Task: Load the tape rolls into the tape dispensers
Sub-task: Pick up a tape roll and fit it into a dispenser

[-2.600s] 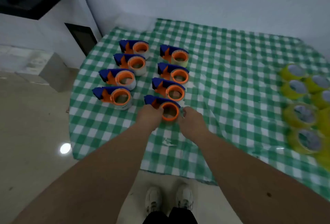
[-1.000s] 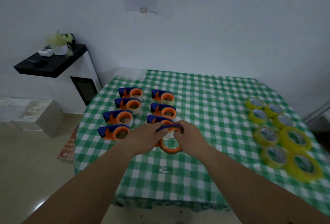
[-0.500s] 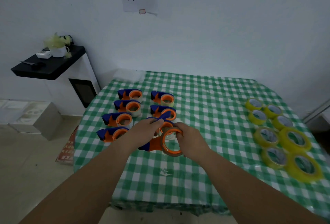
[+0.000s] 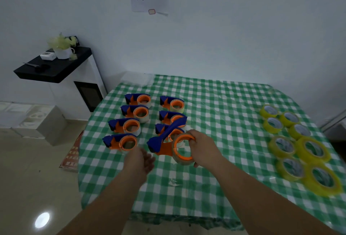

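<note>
My left hand [image 4: 141, 160] hangs above the checked tablecloth [image 4: 215, 107] at about 7 o'clock of the raised dispenser [image 4: 168, 141]. Its palm is turned inward, its fingers are loose and blurred, and it holds nothing. Half a second ago this hand lay on the dispenser's blue handle; it has since let go and dropped back toward me.

Beyond it, at 11 o'clock, lie seven more dispensers [image 4: 129, 125]: a left column of four and, at its 3 o'clock, a column of three.

My right hand [image 4: 201, 147] grips the raised dispenser alone. The fingers curl over the top of the orange ring, and the thumb sits below at the clear tape roll [image 4: 180, 155] mounted on that ring. The dispenser is held off the cloth, ring toward me, with the blue handle slanting up and away toward 1 o'clock, over the nearest dispensers of the right column. Since the earlier frame this grip has stayed closed round the ring. The forearm runs from the lower right corner toward 11 o'clock.

At 3 o'clock of the right hand, well apart, the yellow tape rolls [image 4: 297, 145] lie flat on the cloth in a loose double file near the table's right edge.
</note>
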